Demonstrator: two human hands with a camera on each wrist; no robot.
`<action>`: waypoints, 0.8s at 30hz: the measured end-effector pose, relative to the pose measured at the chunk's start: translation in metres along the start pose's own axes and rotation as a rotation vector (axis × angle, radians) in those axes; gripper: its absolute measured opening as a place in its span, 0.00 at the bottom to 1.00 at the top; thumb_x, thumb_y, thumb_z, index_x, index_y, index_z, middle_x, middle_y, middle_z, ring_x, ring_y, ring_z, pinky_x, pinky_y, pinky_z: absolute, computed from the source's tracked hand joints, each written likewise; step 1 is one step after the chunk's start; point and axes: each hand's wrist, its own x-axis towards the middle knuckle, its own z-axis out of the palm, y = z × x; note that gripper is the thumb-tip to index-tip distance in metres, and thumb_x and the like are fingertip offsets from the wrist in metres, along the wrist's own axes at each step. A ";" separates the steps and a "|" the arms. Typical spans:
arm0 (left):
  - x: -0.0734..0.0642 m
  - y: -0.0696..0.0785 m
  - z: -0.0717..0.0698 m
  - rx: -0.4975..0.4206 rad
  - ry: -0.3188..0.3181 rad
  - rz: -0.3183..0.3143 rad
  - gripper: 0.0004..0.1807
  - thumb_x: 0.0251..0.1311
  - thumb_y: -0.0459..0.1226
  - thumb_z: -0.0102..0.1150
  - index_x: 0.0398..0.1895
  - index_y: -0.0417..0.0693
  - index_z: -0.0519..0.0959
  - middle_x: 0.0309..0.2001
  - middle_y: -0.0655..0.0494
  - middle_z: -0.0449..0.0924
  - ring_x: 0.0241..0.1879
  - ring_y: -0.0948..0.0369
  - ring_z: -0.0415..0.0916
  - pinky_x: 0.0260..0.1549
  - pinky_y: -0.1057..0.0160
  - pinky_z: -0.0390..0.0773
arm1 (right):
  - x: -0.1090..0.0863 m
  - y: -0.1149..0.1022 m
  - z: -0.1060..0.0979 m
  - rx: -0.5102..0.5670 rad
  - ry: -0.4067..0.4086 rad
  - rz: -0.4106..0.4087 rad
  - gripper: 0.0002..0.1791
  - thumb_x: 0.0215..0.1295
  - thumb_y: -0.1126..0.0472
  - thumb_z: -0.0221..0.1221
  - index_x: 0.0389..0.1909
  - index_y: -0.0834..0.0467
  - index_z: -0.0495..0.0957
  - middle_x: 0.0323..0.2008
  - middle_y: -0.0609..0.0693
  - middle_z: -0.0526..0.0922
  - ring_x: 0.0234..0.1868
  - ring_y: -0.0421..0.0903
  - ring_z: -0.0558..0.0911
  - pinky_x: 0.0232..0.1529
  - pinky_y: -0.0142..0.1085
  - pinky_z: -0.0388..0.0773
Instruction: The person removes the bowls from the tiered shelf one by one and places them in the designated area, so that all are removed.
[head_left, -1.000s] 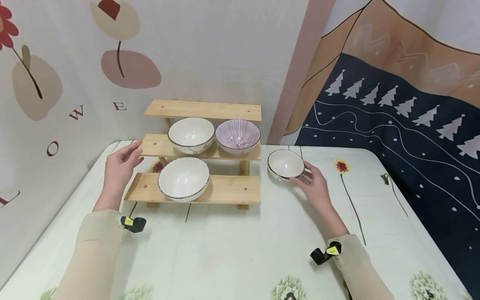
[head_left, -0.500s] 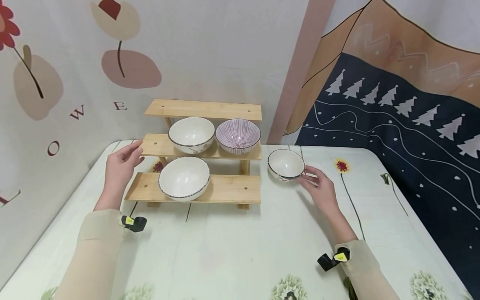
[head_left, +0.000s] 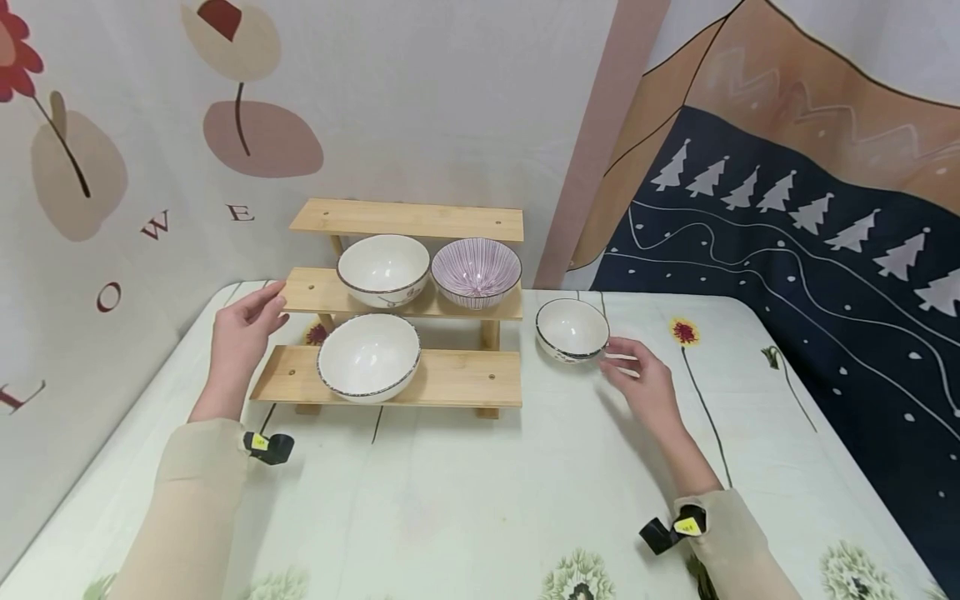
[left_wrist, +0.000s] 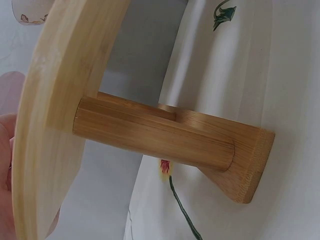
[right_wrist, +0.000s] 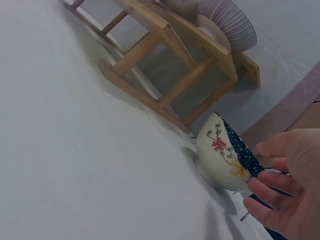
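A three-tier wooden shelf (head_left: 457,379) stands on the table. My left hand (head_left: 243,329) is at the left end of its middle board, gripping the edge; in the left wrist view part of the hand (left_wrist: 6,170) shows past the board, the rest hidden. To the shelf's right sits a small white bowl (head_left: 572,327) with a dark rim; the right wrist view shows red and yellow flowers on its outside. My right hand (head_left: 641,379) is beside this bowl with loosely bent fingers, fingertips right at its right side, holding nothing.
On the middle board stand a white bowl (head_left: 383,271) and a purple-striped bowl (head_left: 476,273). A larger white bowl (head_left: 368,358) sits on the bottom board. A printed cloth (head_left: 450,517) covers the table, and patterned curtains (head_left: 450,100) hang behind it.
My right hand has let go of the small bowl and drawn back slightly to the right and toward me. The bowl stays in place, and my left hand has not moved.
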 end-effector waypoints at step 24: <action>0.002 -0.002 0.001 0.003 0.006 0.004 0.27 0.76 0.48 0.44 0.72 0.46 0.67 0.73 0.43 0.65 0.64 0.60 0.76 0.49 0.85 0.79 | -0.009 -0.003 0.007 -0.004 -0.005 -0.069 0.21 0.67 0.65 0.62 0.59 0.65 0.75 0.54 0.64 0.83 0.44 0.26 0.80 0.46 0.14 0.81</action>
